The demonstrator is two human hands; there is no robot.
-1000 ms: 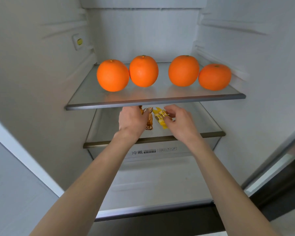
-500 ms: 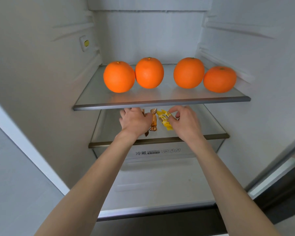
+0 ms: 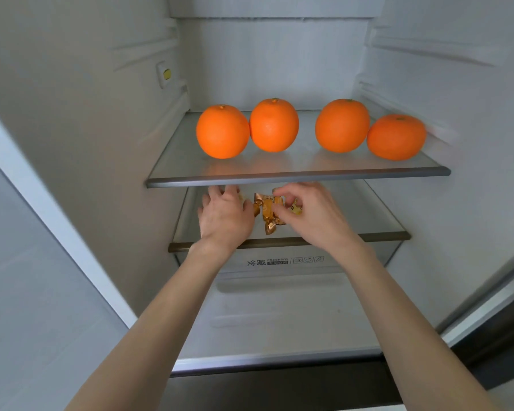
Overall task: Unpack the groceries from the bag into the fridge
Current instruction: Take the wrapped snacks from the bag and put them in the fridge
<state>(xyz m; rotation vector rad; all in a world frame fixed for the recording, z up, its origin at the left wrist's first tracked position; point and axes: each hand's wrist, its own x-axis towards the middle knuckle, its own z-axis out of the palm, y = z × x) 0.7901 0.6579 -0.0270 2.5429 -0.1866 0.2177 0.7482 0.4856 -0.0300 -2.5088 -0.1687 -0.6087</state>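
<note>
Both hands were in under the upper glass shelf (image 3: 297, 175), working over the lower shelf (image 3: 380, 235) that caps the crisper drawer (image 3: 282, 260). The gold-wrapped candies (image 3: 268, 213) lay in a small cluster between the hands, touching both: just right of the left hand (image 3: 224, 216), just left of the right hand (image 3: 315, 215). The nearest candy's long axis ran roughly near-to-far, twisted tail pointing toward the shelf's front lip.

Left hand: palm down, fingers stretched toward the back, resting against the cluster's left side; no grip visible. Right hand: thumb and fingers curled, pinching a wrapper at the cluster's right edge. A yellow wrapper (image 3: 296, 207) peeked out behind its fingers.

My read: the right hand was the working one, nearer the loose pieces, and the left was just corralling.

Contents: upper shelf held four oranges (image 3: 222, 132) in a row, left pair touching, right pair touching. Lower shelf held only the candies, as far as showed. Drawer interior not visible. Bag not in view.
</note>
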